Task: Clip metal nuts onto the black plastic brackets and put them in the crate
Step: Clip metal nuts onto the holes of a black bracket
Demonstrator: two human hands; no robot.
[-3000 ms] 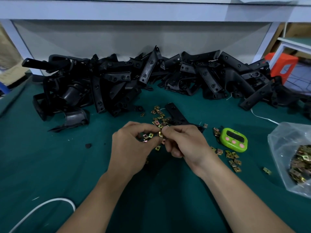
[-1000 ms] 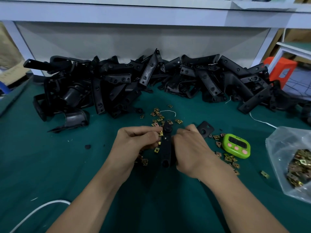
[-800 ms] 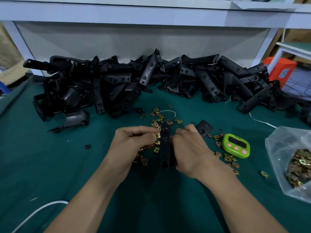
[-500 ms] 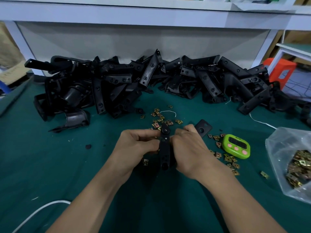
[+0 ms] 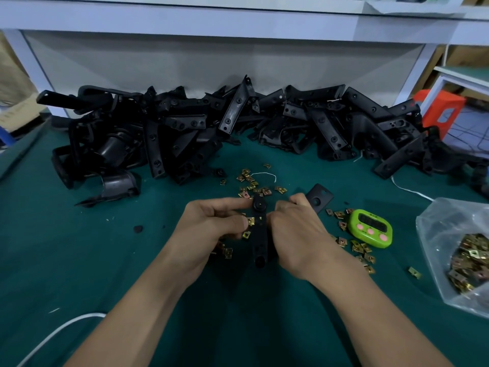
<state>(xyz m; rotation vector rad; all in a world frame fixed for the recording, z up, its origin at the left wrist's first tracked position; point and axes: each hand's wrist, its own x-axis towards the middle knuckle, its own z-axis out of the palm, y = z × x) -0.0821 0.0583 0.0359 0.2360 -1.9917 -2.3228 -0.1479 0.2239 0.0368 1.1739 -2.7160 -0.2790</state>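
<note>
Head view, bracket: the black plastic bracket (image 5: 259,235) is hanging lengthwise between both hands, low over the green mat (image 5: 105,260), its holed lower end pointing toward me.
Right hand: the right hand (image 5: 296,234) is curling its fingers round the bracket's right edge and steadying it.
Left hand: the left hand (image 5: 211,229) is pinching a metal nut (image 5: 250,221) between thumb and forefinger, pressing it against the bracket's left edge below the upper boss.
Handling: I am judging the bracket light and stiff, easy to brace by its long edges. The nut is looking tiny, springy and apt to skid, so I am favouring a hold on its flat faces.
Loose nuts: loose nuts (image 5: 254,185) are lying scattered just beyond the fingers, with more to the right.
Pile: the bracket pile (image 5: 238,128) is stretching along the back wall, well apart from the hands.
Obstacles: the green timer (image 5: 370,228) is sitting near the right wrist, and the plastic bag of nuts (image 5: 460,250) is slumping at the right edge. Both are crowding any sweep rightward.
Cord: a white cord (image 5: 60,332) is trailing near the left forearm.
Crate: I am seeing none.
</note>
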